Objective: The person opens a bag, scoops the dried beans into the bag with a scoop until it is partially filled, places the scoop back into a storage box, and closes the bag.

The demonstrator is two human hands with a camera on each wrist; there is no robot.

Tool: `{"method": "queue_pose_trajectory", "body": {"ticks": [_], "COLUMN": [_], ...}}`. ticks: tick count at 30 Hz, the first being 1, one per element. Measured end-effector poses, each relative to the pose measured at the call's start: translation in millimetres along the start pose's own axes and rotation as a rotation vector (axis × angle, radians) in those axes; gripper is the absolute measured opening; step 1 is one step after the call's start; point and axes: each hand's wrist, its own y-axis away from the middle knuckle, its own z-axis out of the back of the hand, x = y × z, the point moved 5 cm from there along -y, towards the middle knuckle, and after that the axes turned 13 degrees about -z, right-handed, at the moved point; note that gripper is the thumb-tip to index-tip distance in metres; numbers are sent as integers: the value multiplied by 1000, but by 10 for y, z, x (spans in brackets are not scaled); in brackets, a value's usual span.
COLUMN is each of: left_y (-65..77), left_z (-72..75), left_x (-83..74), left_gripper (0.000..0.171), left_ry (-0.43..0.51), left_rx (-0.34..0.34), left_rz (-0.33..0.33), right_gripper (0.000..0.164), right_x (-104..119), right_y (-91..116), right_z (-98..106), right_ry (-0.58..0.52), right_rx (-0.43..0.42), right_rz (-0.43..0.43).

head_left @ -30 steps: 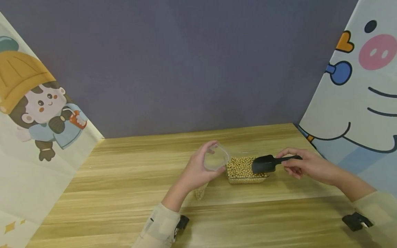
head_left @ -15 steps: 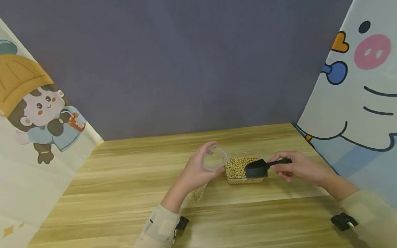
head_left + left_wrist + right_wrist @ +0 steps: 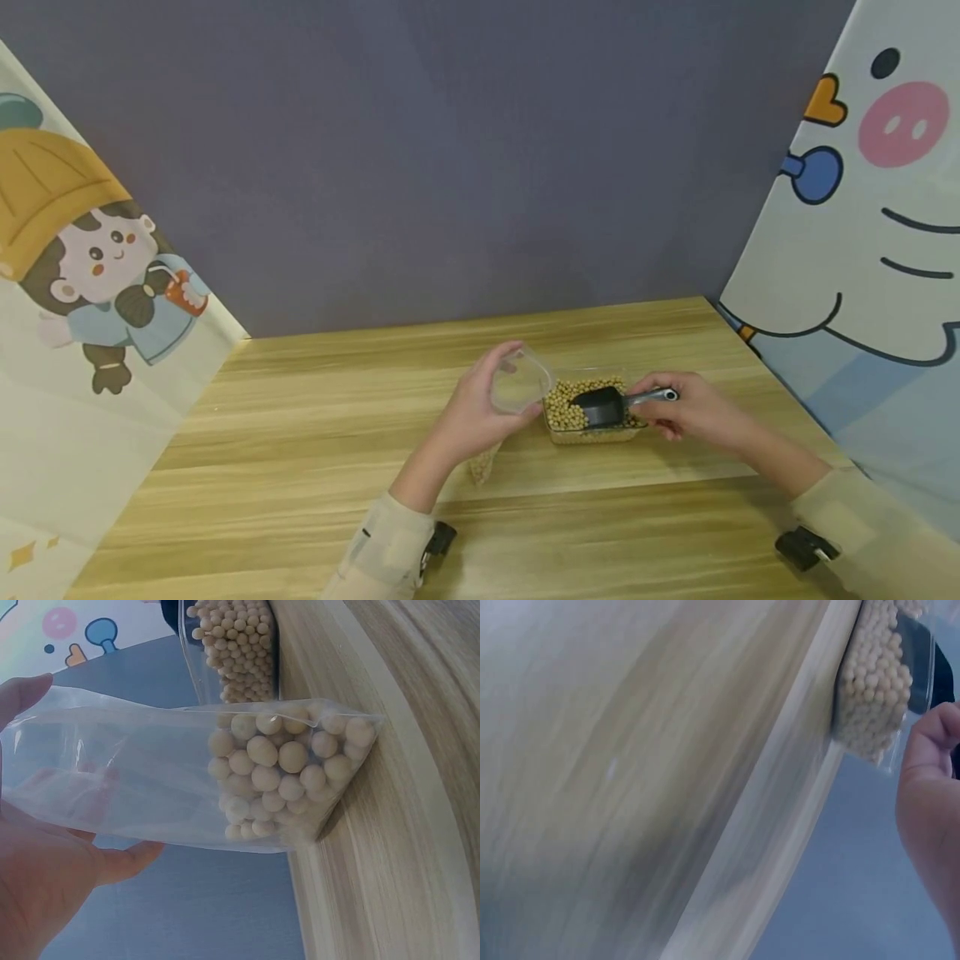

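My left hand (image 3: 474, 410) holds a clear plastic bag (image 3: 142, 769) around its open mouth, thumb and fingers spread along the rim. Round tan beans fill the lower part of the bag, whose bottom is right at the tabletop in the left wrist view. To its right sits a clear rectangular container (image 3: 597, 437) full of the same beans (image 3: 567, 414). With the right hand (image 3: 693, 410) I grip a black scoop (image 3: 602, 408) by its handle. The scoop's front edge is sunk among the beans, its hollow facing up. In the right wrist view the right hand is only partly visible.
The wood-grain table (image 3: 330, 433) meets a grey panel (image 3: 450, 167) at the back. White panels with cartoon prints stand on the left and right. A black clip-like device (image 3: 806, 547) sits by the right sleeve, another (image 3: 438, 540) by the left.
My right hand has moved left, pushing the scoop from over the container's right side into the beans. The scoop has turned hollow side up. The left hand and bag have stayed in place.
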Motion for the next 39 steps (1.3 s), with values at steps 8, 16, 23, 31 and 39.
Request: {"method": "queue_pose_trajectory", "body": {"ticks": [8,16,23,31,39], "left_y": [-3,-6,1,7,4], "left_z": [0,-11,-10,-14,-28], "left_x": [5,13,13,14,35], "left_gripper": [83,83,84,83,84], "left_ry": [-2,-3,2,-4,9], "left_rx": [2,7,4,5,8], "left_rz": [-6,-4,8,17,24], "right_gripper": [50,48,50,51,48], "right_x": [44,1,-24,-142,-200], "right_y": [-12,-45,-28,-19,4], "right_z": [-145,-204,-217,-122,-31], "right_ry": [-86,-168,-188,-253,-275], "right_rx": [15,17,-6,-21,-26], "right_rz": [-54,-67,-53,-42,-8]}}
